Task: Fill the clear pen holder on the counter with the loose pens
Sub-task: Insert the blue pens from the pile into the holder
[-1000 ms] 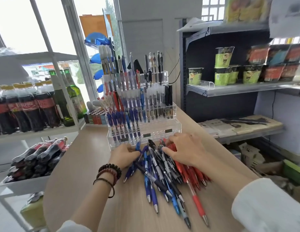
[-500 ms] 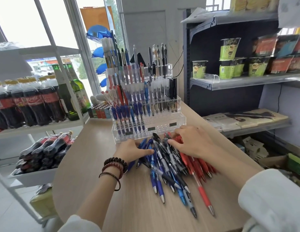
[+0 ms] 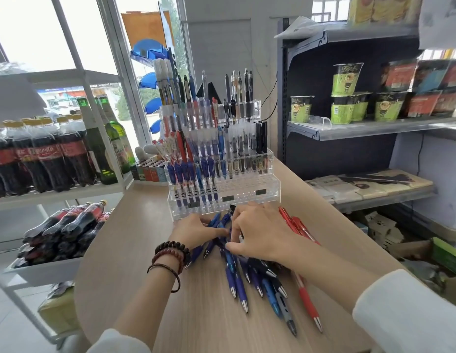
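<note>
The clear tiered pen holder (image 3: 247,193) stands on the wooden counter (image 3: 135,250), with its left and upper slots full of pens and its lower right rows bare. Directly in front lies a pile of loose pens (image 3: 249,278), mostly blue and black, with red pens (image 3: 295,225) at the right. My left hand (image 3: 196,231) rests on the pile's left side, its fingers curled round a few blue pens. My right hand (image 3: 260,233) arches over the middle of the pile, with fingers and thumb closing on a bunch of pens. The two hands almost touch.
A white rack with cola bottles (image 3: 43,156) and green glass bottles (image 3: 104,138) stands at the left, and a tray of bottles (image 3: 63,225) lies below it. At the right is a dark shelf unit with cup noodles (image 3: 346,103). The counter's curved edge runs along the left.
Both hands have drawn together over the middle of the pile. The right hand has slid left off the red pens, which now show beside it.
</note>
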